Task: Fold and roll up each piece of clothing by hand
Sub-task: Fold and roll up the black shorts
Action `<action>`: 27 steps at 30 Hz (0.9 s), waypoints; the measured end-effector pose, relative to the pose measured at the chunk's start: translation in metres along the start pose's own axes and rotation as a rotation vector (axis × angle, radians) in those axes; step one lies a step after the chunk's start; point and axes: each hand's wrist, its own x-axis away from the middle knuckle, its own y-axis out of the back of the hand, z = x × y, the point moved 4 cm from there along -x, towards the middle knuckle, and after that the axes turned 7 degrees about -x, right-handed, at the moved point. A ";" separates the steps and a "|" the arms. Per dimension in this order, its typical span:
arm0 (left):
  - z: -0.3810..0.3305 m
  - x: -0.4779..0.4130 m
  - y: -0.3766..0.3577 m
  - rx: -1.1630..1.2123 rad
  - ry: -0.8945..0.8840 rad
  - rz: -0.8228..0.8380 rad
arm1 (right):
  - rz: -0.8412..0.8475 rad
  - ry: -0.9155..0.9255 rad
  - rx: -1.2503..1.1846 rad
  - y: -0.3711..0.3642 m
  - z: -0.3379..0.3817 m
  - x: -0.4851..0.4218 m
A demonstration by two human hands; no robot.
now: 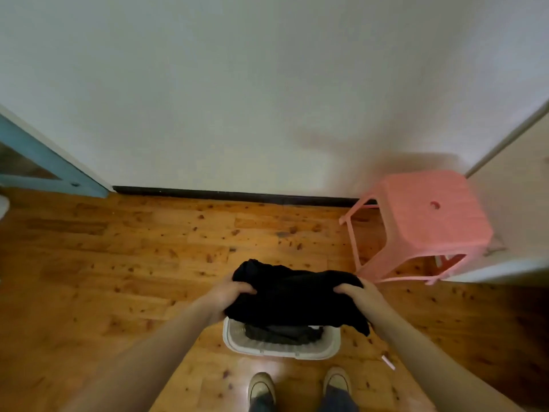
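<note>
Pink plastic stool [421,221] on wooden floor [118,263], near white wall [237,84].

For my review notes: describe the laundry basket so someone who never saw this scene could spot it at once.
On the wooden floor, ahead of the person's shoes, stands a white basket, below the black garment gripped by the left hand and right hand. White, with dark clothing inside, it is the only container; the pink stool stands farther right.
</note>
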 end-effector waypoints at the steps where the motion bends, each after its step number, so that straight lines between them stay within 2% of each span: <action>1: 0.014 -0.015 -0.002 0.006 0.016 -0.009 | -0.001 -0.015 0.004 -0.002 -0.016 -0.013; 12: 0.171 -0.207 -0.034 -0.037 0.212 -0.065 | 0.017 -0.219 0.044 -0.040 -0.219 -0.174; 17: 0.214 -0.276 -0.033 -0.102 0.299 -0.122 | 0.014 -0.293 0.064 -0.062 -0.269 -0.230; 22: 0.254 -0.321 -0.029 -0.122 0.476 -0.125 | -0.027 -0.445 0.091 -0.085 -0.320 -0.274; 27: 0.267 -0.343 -0.030 -0.141 0.549 -0.151 | -0.088 -0.495 0.233 -0.097 -0.345 -0.300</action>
